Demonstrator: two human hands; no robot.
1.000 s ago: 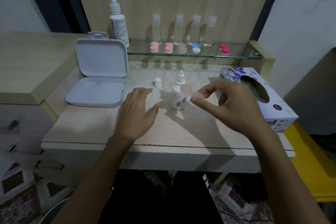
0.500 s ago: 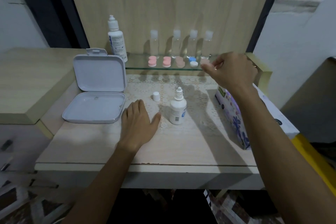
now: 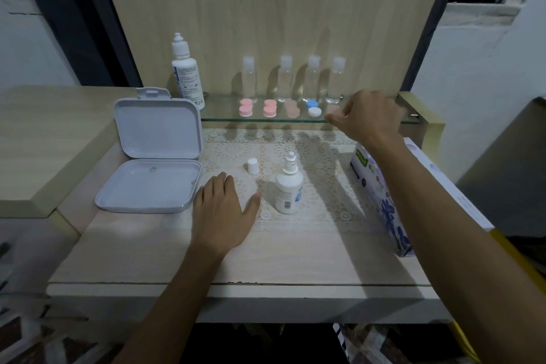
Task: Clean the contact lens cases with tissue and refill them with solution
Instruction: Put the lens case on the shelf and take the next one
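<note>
Small solution bottle (image 3: 289, 186) stands upright on the bench (image 3: 295, 251), cap off, nozzle pointing up, long axis vertical; its white cap (image 3: 253, 165) sits just to the far left of it. Five lens cases on the glass shelf (image 3: 224, 111), each with its long axis running near–far: two pink (image 3: 245, 107) (image 3: 269, 108), one beige (image 3: 292, 108), one blue-and-white (image 3: 313, 108), and a fifth (image 3: 334, 108) at the right hand (image 3: 365, 117), whose fingers are curled at it; cannot tell whether they grip it. Left hand (image 3: 221, 213) lies flat on the bench, fingers straight, holding nothing. Four clear bottles (image 3: 312, 80) behind the cases; one large solution bottle (image 3: 186, 71) at far left. Open white box (image 3: 153, 156) to the left; tissue box (image 3: 381, 201) to the right, partly hidden by the right forearm.
</note>
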